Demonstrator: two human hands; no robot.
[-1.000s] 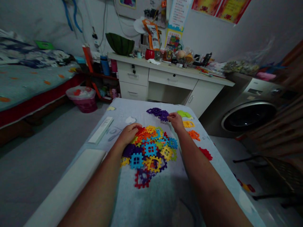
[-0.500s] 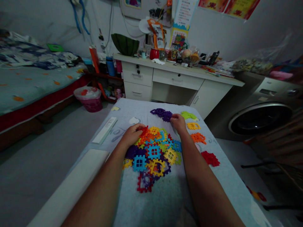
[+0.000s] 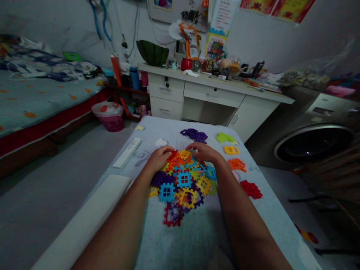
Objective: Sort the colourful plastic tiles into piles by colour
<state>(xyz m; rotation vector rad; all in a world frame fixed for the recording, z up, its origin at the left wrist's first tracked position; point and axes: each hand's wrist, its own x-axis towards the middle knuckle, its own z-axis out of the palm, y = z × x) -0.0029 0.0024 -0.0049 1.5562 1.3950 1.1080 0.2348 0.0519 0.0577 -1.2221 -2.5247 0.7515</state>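
Toothed plastic pieces point(image 3: 184, 183) lie in a mixed heap on the cloth-covered table point(image 3: 159, 130), between the forearms. At the left, the far part of a red piece point(image 3: 174, 154) shows past the left hand point(image 3: 159, 157), whose fingers cover its near end; the left forearm runs off the lower edge. In the middle, overlapping layers mask most of the lower pieces, and the small ones at the back blur together. At the right, the right hand and forearm block some of the heap's edge, and the underside of that hand is out of sight.

The left hand's fingertips are pinched on the red piece at the heap's upper left. The right hand point(image 3: 204, 152) curves over the upper right, thumb and forefinger spread apart with nothing gripped, just beside a yellow piece point(image 3: 184, 155); whether they touch it cannot be told.

The heap runs from dark purple at left through blue window-shaped squares and yellow frames to lime at right, with orange behind and a red frame in front. Beyond the hands lies a purple pile point(image 3: 194, 135); farther right are lime point(image 3: 224, 138), orange point(image 3: 236, 164) and red piles point(image 3: 251, 189).
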